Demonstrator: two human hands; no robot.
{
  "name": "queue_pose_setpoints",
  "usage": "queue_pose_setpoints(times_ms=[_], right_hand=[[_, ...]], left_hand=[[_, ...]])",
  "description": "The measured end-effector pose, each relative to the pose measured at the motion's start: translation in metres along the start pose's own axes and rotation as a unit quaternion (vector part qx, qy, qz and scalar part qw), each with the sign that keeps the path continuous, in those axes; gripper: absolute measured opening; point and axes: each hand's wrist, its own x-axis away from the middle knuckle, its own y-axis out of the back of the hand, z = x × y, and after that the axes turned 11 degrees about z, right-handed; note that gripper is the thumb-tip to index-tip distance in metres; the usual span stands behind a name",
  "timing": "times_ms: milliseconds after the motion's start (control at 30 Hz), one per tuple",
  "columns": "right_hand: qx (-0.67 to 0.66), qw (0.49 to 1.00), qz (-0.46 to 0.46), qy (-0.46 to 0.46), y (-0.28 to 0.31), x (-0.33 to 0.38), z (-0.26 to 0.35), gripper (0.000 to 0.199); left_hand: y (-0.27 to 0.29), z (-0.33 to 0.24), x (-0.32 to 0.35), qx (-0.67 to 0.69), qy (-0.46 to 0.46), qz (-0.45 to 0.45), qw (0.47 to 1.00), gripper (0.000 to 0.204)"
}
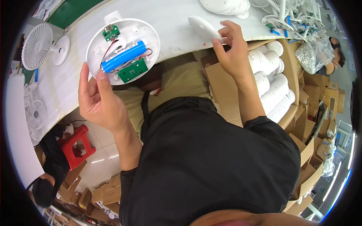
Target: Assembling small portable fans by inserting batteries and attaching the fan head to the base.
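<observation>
My left hand (102,100) grips the near-left rim of a round white fan base (152,41), its thumb over the edge. Lying in the base are a blue cylindrical battery (124,56), a green circuit board (132,71) and a smaller green board (111,33) by the far rim. Thin red and dark wires run beside the battery. To the right, my right hand (232,51) pinches the edge of a thin white disc (203,28), which is tilted above the front edge of the white table (173,28).
A carton (288,79) of stacked white discs (277,94) stands at my right. More discs (228,7) lie at the table's far side, near several fan parts (281,22). A white fan (37,45) stands at left; a red stool (77,147) is below.
</observation>
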Motion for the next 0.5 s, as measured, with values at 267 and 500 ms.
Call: queue_pose_setpoints(times_ms=[267,500], right_hand=[[-0.16,0.984,-0.049,-0.053,0.014,-0.008,0.005,0.048],[-0.494,0.865,0.081,0.023,0.013,-0.002,0.063,0.052]], left_hand=[[-0.001,-0.004,-0.002,-0.019,0.005,-0.011,1.0,0.04],[-0.018,-0.012,0.007,-0.059,0.013,-0.01,0.998,0.035]])
